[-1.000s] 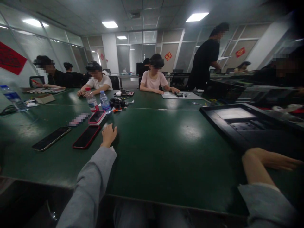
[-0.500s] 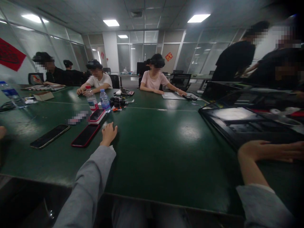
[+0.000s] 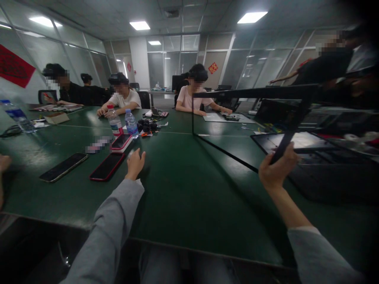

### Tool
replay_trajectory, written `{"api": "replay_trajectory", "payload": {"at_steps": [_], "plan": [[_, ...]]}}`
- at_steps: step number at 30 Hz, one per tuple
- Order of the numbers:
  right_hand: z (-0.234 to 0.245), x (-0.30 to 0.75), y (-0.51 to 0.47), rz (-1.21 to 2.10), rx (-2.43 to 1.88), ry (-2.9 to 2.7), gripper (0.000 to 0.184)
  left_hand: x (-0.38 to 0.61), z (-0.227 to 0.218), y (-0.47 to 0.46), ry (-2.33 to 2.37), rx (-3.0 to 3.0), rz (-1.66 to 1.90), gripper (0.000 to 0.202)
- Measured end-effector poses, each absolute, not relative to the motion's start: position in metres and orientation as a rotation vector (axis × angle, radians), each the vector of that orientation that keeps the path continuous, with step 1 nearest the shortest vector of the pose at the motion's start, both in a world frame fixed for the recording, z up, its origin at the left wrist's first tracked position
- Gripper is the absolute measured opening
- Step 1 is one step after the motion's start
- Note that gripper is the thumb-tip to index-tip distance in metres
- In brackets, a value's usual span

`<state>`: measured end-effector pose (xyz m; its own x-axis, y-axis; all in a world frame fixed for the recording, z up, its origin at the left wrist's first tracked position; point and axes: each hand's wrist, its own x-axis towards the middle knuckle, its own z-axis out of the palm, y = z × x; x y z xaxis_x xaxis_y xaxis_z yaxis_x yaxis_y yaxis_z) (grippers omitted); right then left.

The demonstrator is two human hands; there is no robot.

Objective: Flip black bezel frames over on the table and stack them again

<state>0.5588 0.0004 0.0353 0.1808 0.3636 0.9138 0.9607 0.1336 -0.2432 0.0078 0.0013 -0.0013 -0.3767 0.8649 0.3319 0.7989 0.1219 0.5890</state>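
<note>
Extending leftward from the right hand (image 3: 276,169), which is clasping its right side: one black frame (image 3: 254,93). Left hand (image 3: 135,163), farther off, is holding nothing.

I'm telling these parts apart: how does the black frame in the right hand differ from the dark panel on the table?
The black frame is held up in the right hand; the dark panel lies on the table. The black frame is a thin, open outline; the dark panel has a broad surface with a bright patch. Both are dark.
</note>
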Motion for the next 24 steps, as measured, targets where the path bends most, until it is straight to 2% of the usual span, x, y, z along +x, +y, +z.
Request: {"api": "replay_trajectory", "payload": {"at_steps": [6,10,14,20,24], "plan": [[0.034,0.528,-0.004,-0.250,-1.373,-1.432,0.064,0.012,0.002,0.010,1.868,1.444,1.587,0.069],[0.020,0.513,0.007,-0.038,-1.387,-1.430,0.061,0.018,0.007,0.005,1.745,1.364,1.710,0.066],[0.003,0.511,0.025,0.072,-1.502,-1.488,0.058,0.015,0.007,0.000,1.815,1.373,1.647,0.067],[-0.015,0.524,0.040,0.056,-1.652,-1.553,0.061,0.012,0.005,0.000,2.131,1.587,1.377,0.043],[-0.024,0.536,0.048,0.063,-1.689,-1.515,0.058,0.014,0.005,-0.001,2.230,1.676,1.138,0.040]]}}
